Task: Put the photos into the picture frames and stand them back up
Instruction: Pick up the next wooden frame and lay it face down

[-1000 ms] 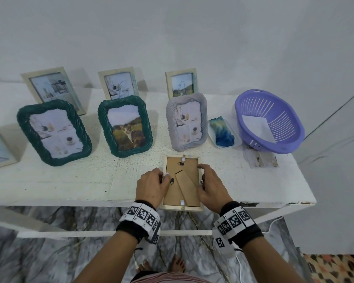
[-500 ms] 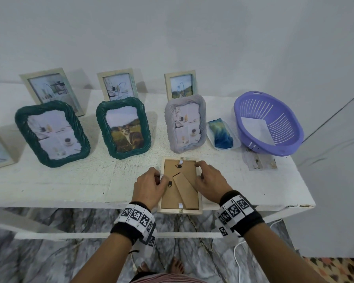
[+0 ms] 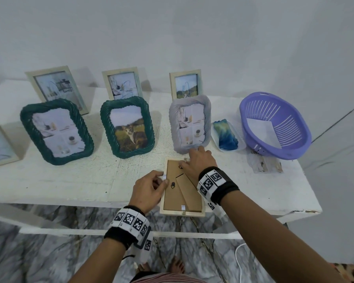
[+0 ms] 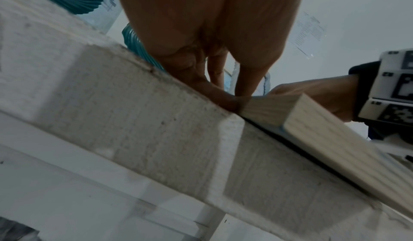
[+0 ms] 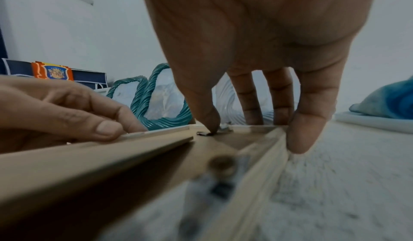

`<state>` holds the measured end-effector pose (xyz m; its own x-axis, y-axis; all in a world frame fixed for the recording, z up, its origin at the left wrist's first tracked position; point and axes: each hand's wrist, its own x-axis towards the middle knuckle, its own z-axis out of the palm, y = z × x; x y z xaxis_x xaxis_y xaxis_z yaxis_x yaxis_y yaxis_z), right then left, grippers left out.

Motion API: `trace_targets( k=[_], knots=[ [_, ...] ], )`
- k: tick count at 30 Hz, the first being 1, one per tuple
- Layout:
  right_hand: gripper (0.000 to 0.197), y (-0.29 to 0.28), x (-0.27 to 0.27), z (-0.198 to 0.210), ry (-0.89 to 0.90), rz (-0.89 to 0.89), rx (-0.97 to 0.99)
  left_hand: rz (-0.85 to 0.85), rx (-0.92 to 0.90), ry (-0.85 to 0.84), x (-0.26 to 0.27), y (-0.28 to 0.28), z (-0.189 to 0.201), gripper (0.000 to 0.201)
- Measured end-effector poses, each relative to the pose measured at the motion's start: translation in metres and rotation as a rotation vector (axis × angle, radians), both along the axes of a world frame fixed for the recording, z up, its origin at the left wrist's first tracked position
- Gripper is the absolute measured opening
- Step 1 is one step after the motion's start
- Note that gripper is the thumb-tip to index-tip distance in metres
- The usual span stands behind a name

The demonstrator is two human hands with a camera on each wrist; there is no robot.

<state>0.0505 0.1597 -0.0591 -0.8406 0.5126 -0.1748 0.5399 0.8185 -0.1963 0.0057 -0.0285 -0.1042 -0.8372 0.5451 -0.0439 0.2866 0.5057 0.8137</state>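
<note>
A light wooden picture frame lies face down at the table's front edge, its brown backing board and fold-out stand facing up. My left hand pinches the frame's left rail by a small clip, thumb on top and fingers curled at the side. In the left wrist view those fingers touch the frame rail. My right hand reaches over the frame's far end with straight fingers. Its thumb presses the backing beside the top clip, and the little finger rests outside the right rail.
Two green braided frames and a grey frame stand just behind, with three wooden frames further back. A purple basket holding a white sheet, a blue-green piece on a white tray and a loose print sit right.
My right hand has left the frame's right rail and moved up to its far end by the top clip. The left hand stays at the left rail.
</note>
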Motion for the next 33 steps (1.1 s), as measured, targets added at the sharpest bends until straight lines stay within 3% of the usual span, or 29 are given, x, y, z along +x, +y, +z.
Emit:
trace_targets(
  k=[11, 19, 24, 28, 33],
  knots=[
    [0.028, 0.027, -0.009, 0.008, -0.072, 0.207, -0.013, -0.03, 0.057, -0.037, -0.004, -0.002, -0.005, 0.026],
    [0.035, 0.025, 0.011, 0.003, 0.092, 0.172, -0.092, -0.01, 0.093, -0.066, -0.003, -0.003, -0.005, 0.026],
    [0.038, -0.006, 0.047, 0.012, 0.239, 0.158, -0.045, -0.017, 0.133, -0.076, -0.003, -0.006, -0.004, 0.033],
    [0.023, -0.041, 0.089, 0.015, 0.377, 0.255, -0.059, -0.022, 0.153, -0.089, -0.003, -0.006, -0.002, 0.031],
    [0.025, -0.072, 0.124, -0.005, 0.318, 0.275, -0.001, -0.019, 0.149, -0.1, -0.003, -0.008, -0.004, 0.031]
  ],
)
